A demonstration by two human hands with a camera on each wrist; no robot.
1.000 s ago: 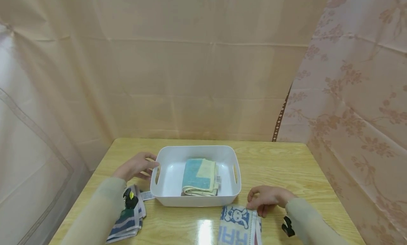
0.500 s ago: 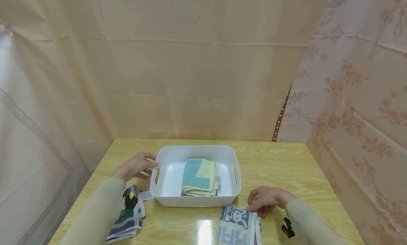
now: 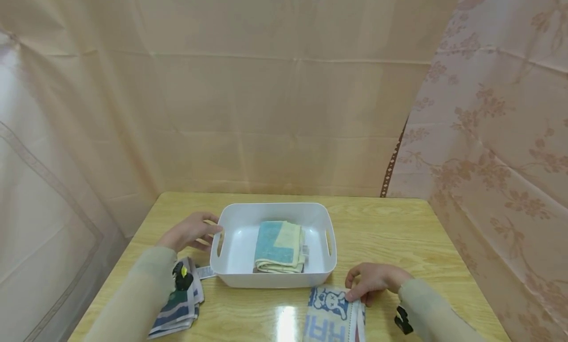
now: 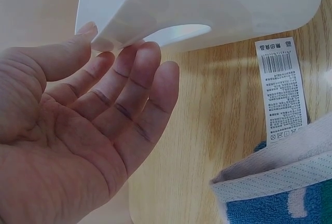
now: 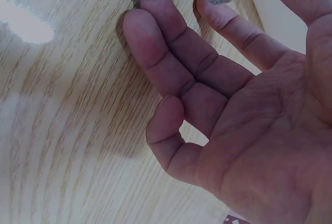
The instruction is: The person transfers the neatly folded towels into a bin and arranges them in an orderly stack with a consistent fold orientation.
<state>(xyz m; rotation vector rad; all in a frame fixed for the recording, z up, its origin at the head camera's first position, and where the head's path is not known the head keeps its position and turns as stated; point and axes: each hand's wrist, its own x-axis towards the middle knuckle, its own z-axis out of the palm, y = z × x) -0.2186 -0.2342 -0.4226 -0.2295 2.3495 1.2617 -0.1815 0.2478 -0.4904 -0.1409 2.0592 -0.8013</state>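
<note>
A white plastic basket (image 3: pixel 266 281) with handle holes stands on the table, a blue and yellow folded towel (image 3: pixel 277 243) inside it. At the basket's left rim, my left hand (image 3: pixel 193 231) has its thumb on the edge and its fingertips against the outer wall beside the handle hole. Right of centre, my right hand (image 3: pixel 374 278) pinches the corner of a folded towel (image 3: pixel 328 315) with a blue bear print and lettering. Only a small corner of that towel shows in the right wrist view, above the curled fingers (image 5: pixel 145 37).
A folded striped towel (image 3: pixel 175 310) in blue, green and white lies under my left forearm, its white care label (image 4: pixel 282 89) stretching toward the basket. The wooden table (image 3: pixel 377 223) ends at hanging curtains at the back and sides.
My right hand has dipped very slightly toward me at the towel's corner. The left hand and the basket stay almost where they were.
</note>
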